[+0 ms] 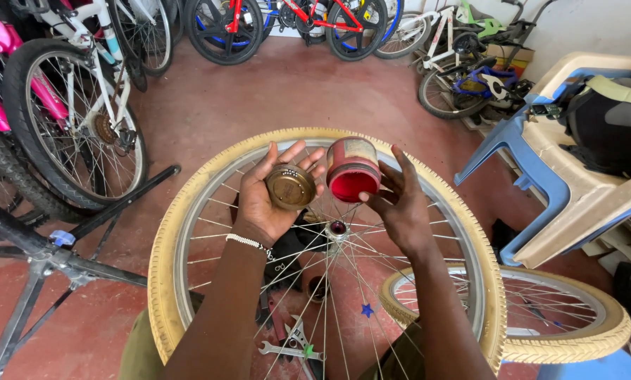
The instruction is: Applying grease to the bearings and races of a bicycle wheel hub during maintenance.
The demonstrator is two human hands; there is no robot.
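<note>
The left hand (pixel 270 200) lies palm up, its fingers loosely curled around a round brass-coloured lid (pixel 290 186) resting in the palm; the right hand (pixel 398 204) grasps a small red tin (pixel 353 169) with its fingers, open mouth tilted toward the camera, red inside; both are held above the hub (pixel 337 228) of a cream-tyred wheel (pixel 189 190) lying across the lap; a spanner (pixel 287 350) lies on the red floor (pixel 273 91) below the spokes; a second cream wheel (pixel 576 341) sits to the right.

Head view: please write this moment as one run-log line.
left hand: holds brass lid | right hand: holds open red tin | below: bicycle wheel, hub
</note>
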